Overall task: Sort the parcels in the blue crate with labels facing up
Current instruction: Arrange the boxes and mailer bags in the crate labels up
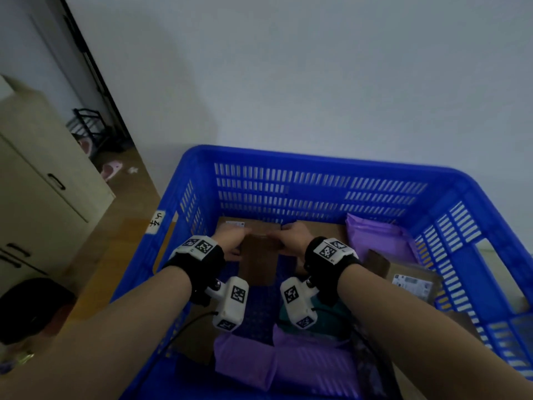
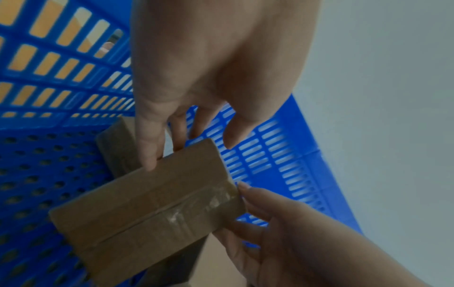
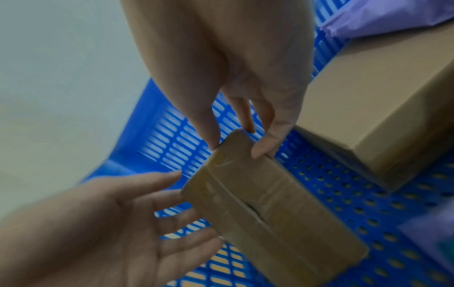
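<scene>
The blue crate (image 1: 317, 158) holds several parcels. A small brown cardboard box (image 1: 259, 261) is lifted above the crate floor near the far wall, its taped seam (image 2: 172, 215) turned toward me and no label showing. My left hand (image 1: 235, 241) pinches its left end, thumb (image 2: 150, 155) on the face and fingers behind. My right hand (image 1: 288, 239) pinches the other end (image 3: 240, 147) between thumb and fingers. In the right wrist view my left hand (image 3: 157, 209) lies against the box's (image 3: 270, 209) side with its fingers spread.
Purple mailers lie at the far right (image 1: 375, 235) and near edge (image 1: 288, 368), beside a teal parcel (image 1: 331, 321). A labelled box (image 1: 412, 281) sits at right, another (image 1: 236, 225) at the far left. A larger cardboard box (image 3: 368, 108) is close by. A cabinet (image 1: 43, 174) stands left.
</scene>
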A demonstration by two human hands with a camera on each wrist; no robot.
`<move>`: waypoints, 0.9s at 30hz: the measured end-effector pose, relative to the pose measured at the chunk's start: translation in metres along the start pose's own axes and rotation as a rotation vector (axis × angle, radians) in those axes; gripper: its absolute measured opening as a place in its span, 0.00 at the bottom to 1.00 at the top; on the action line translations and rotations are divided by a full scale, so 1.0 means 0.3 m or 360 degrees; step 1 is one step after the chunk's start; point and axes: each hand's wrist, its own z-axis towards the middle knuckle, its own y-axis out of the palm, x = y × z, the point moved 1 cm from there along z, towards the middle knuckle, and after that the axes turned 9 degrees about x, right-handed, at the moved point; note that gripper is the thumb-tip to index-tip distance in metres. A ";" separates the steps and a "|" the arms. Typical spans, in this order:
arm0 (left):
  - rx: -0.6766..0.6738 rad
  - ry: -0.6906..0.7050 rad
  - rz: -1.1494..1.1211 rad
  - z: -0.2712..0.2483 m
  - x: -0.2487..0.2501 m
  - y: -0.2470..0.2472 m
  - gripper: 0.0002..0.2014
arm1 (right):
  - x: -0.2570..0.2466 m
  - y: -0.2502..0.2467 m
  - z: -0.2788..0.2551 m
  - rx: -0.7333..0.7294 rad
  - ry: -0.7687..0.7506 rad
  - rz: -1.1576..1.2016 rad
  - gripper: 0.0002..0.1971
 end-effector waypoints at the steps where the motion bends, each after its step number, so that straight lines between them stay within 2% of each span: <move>1: -0.0006 0.0024 -0.0012 -0.010 0.014 -0.004 0.06 | -0.016 -0.008 -0.007 -0.0011 -0.0031 0.0037 0.08; 6: 0.0066 0.0096 -0.0205 -0.025 0.079 -0.019 0.06 | -0.109 -0.062 -0.041 -0.0062 -0.0217 0.0117 0.14; 11: 0.0122 0.0149 -0.0395 -0.035 0.146 -0.029 0.21 | -0.180 -0.083 -0.068 0.0054 -0.0541 -0.0016 0.20; 16: 0.0095 0.0174 -0.0586 -0.045 0.194 -0.060 0.23 | -0.205 -0.110 -0.103 0.0021 -0.0750 0.0058 0.21; 19: 0.0148 0.0188 -0.0653 -0.040 0.202 -0.074 0.23 | -0.196 -0.113 -0.108 0.0020 -0.0870 0.0126 0.21; 24: 0.0251 0.0109 -0.0740 -0.032 0.163 -0.091 0.23 | -0.171 -0.101 -0.121 -0.0025 -0.0968 0.0152 0.22; 27: 0.0258 0.0054 -0.0769 -0.030 0.133 -0.100 0.23 | -0.152 -0.102 -0.118 -0.0091 -0.0908 0.0111 0.18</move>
